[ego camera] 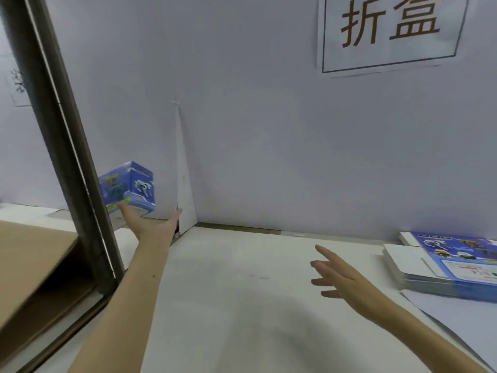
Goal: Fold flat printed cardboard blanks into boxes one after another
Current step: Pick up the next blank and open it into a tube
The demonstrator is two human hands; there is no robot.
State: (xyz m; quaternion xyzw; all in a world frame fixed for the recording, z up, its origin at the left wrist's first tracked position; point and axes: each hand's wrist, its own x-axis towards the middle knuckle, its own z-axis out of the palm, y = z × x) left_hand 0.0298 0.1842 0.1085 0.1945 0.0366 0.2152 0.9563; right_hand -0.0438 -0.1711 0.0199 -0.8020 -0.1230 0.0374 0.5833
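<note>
A folded blue printed box (129,188) is in the air at the left, just above the fingertips of my left hand (150,224). That hand is stretched out toward the metal post with fingers straight; whether it still touches the box I cannot tell. My right hand (338,275) hovers open above the white table (242,292), fingers spread and pointing left, holding nothing. A stack of flat printed blanks (451,265) lies at the right edge of the table, blue print facing up.
A dark metal post (67,146) slants down the left side. Behind it a brown cardboard carton (32,259) stands lower than the table. A white wall with a paper sign (390,30) closes the back.
</note>
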